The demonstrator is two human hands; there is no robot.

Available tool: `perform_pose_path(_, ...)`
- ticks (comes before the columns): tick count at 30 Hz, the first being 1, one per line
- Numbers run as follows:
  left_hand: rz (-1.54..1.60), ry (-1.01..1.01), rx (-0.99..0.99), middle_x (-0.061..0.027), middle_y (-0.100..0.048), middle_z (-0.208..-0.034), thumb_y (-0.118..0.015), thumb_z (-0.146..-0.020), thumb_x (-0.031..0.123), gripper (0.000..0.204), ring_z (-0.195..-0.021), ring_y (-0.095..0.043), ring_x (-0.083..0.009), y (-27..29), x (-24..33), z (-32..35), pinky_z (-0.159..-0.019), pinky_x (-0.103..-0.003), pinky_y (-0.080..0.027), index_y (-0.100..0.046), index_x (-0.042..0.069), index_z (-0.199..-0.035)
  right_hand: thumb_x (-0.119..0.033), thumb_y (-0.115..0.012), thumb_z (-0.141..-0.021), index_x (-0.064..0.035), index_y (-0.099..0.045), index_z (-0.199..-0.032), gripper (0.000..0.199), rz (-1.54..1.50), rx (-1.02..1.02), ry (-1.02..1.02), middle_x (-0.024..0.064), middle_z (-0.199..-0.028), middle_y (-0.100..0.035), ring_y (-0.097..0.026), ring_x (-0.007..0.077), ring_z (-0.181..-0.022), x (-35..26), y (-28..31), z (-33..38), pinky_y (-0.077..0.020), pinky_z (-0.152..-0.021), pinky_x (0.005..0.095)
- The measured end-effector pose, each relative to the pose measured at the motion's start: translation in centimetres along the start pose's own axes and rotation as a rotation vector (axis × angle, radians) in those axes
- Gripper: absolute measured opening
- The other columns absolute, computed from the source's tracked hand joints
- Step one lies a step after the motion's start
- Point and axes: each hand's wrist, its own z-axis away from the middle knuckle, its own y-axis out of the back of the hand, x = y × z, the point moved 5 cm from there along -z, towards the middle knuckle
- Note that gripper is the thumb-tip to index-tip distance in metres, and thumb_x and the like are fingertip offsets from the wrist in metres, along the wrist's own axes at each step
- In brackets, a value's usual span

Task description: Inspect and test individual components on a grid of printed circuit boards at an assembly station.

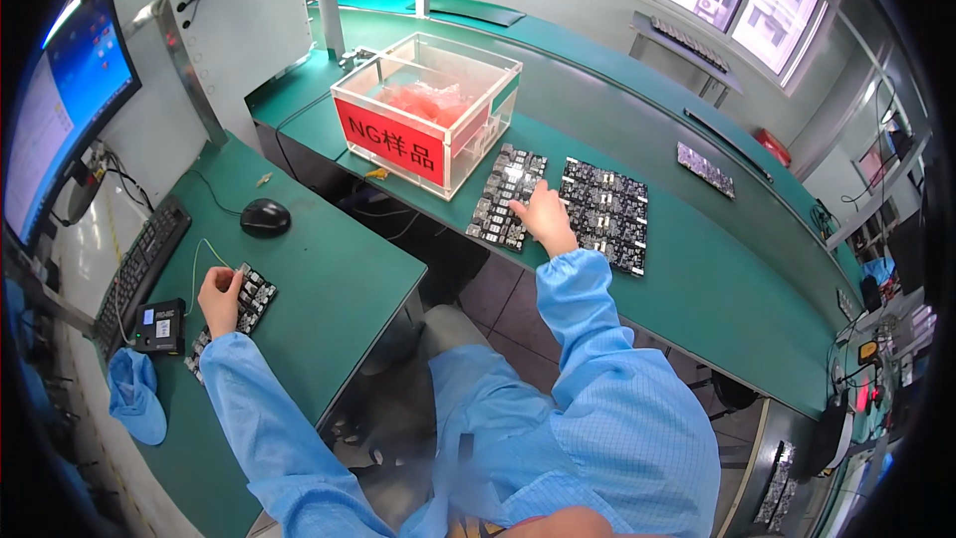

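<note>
The left hand (219,291) is laid, fingers curled, on a circuit panel (251,301) on the near worktop (329,279); the panel is partly hidden by hand and sleeve. The right hand (545,216) is stretched to a second panel (506,197) beside a darker one (603,214); whether anything is gripped cannot be told.

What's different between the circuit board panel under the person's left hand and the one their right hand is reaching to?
The left-hand panel lies alone on the near desk beside a small black device; the right-hand panel lies on the far bench next to another dark panel. The left hand rests on top of its panel, covering part of it; the right hand touches only its panel's edge. Both are dark component-covered panels on green surfaces.
</note>
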Motion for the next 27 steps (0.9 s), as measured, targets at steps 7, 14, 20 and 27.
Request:
perform_pose_path(7, -0.022, 0.006, 0.016, -0.0054, -0.065, -0.076, -0.072, -0.078, 0.010, 0.016, -0.071, -0.062, -0.0112, 0.1, -0.3, 0.5, -0.067, -0.025, -0.049, -0.061, 0.000, -0.084, -0.011, -0.070, -0.078, 0.0031, -0.021, -0.138, 0.079, -0.869, -0.240, -0.325, 0.0128, -0.078, -0.061, -0.058, 0.0173, -0.052, 1.0, -2.9, -1.4, -0.0450, -0.039, 0.0280)
perform_pose_path(14, -0.005, -0.005, 0.046, -0.0068, -0.067, -0.076, -0.074, -0.077, 0.012, 0.018, -0.069, -0.062, -0.0123, 0.0, 0.5, 0.7, -0.066, -0.027, -0.050, -0.062, 0.000, -0.084, -0.024, -0.061, -0.089, -0.0043, -0.049, -0.090, 0.023, -1.140, -0.196, -0.393, 0.0060, -0.074, -0.055, -0.051, 0.0113, -0.046, 1.5, -4.9, -2.6, -0.0392, -0.036, 0.0233)
perform_pose_path(20, -0.018, 0.012, 0.056, -0.0084, -0.068, -0.077, -0.074, -0.076, 0.014, 0.019, -0.073, -0.065, -0.0150, 0.3, 0.7, 0.5, -0.068, -0.028, -0.051, -0.063, 0.001, -0.085, -0.020, -0.052, -0.091, -0.0007, -0.048, -0.089, 0.019, -1.176, -0.238, -0.305, 0.0104, -0.069, -0.057, -0.057, 0.0162, -0.048, 1.2, -4.5, -3.1, -0.0411, -0.036, 0.0244)
perform_pose_path(27, -0.003, -0.009, 0.040, -0.0109, -0.067, -0.077, -0.073, -0.074, 0.018, 0.021, -0.073, -0.065, -0.0213, 0.2, 0.6, 0.6, -0.068, -0.032, -0.051, -0.064, 0.002, -0.084, -0.016, -0.050, -0.092, -0.0023, -0.047, -0.104, 0.018, -1.359, -0.185, -0.119, 0.0084, -0.074, -0.059, -0.057, 0.0176, -0.050, 0.1, 0.8, 3.6, -0.0424, -0.040, 0.0254)
